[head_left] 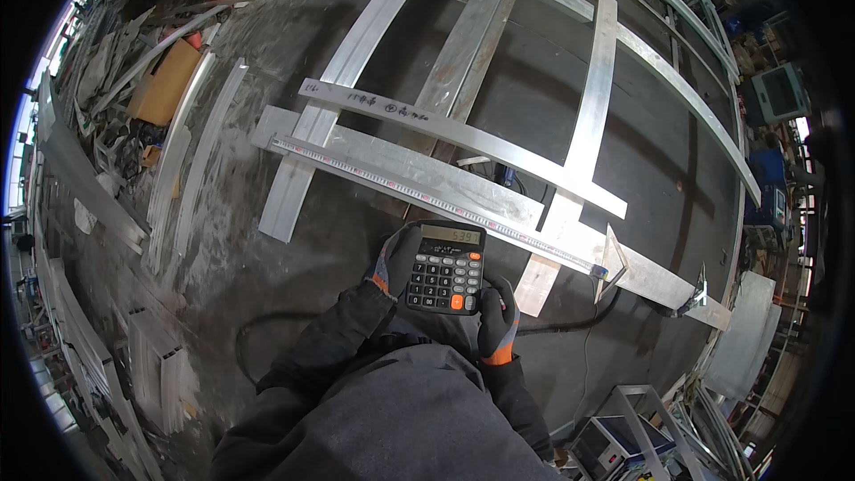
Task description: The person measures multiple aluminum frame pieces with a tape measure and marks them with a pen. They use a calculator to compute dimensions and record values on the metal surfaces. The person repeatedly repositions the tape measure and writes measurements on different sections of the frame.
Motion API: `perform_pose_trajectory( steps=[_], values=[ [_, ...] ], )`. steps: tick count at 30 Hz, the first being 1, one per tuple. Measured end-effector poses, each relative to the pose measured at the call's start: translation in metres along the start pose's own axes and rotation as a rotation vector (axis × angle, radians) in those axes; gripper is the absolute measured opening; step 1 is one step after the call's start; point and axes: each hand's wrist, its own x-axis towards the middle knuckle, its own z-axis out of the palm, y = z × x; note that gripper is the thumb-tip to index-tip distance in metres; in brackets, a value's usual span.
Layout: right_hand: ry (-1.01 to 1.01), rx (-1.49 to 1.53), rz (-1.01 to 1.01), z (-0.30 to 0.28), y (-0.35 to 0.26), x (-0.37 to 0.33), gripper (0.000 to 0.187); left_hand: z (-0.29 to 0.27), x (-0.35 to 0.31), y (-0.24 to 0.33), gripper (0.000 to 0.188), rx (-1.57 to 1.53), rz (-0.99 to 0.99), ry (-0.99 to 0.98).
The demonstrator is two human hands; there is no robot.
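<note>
A black desk calculator (446, 274) with white and orange keys and a lit display is held in front of my body. My left hand (394, 254), in a dark glove with a grey and orange cuff, grips its left edge; most of its fingers are hidden behind it. At the lower right edge, my gloved right hand (497, 319) is curled against the calculator, its fingertips partly hidden. Beyond my hands, an extended tape measure (427, 200) lies along a flat metal bar. Its end case sits beside a small triangular piece (612, 264).
Long silver metal bars (570, 180) lie crossed in a frame ahead of me. One bar (383, 107) carries handwriting. A clamp (697, 296) stands at the right end. Scrap and a cardboard box (166, 80) are at the left, a metal stand (643, 432) at lower right.
</note>
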Motion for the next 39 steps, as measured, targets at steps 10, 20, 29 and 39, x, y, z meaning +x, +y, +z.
perform_pose_trajectory(
  steps=[10,20,29,39],
  values=[
    [0.021,0.022,0.005,0.001,0.001,0.004,0.034,0.001,0.007,0.006,0.035,0.014,0.038,-0.021],
    [0.018,0.01,0.027,0.001,0.001,0.007,0.033,-0.001,0.009,-0.001,0.037,-0.069,0.023,-0.037],
    [0.131,0.061,0.125,-0.01,-0.005,0.034,0.031,-0.012,0.008,-0.024,0.039,0.064,-0.026,0.053],
    [0.134,-0.03,-0.841,0.006,-0.166,0.041,0.028,-0.028,0.007,-0.018,0.046,-0.837,-0.481,-0.189]
  ],
)
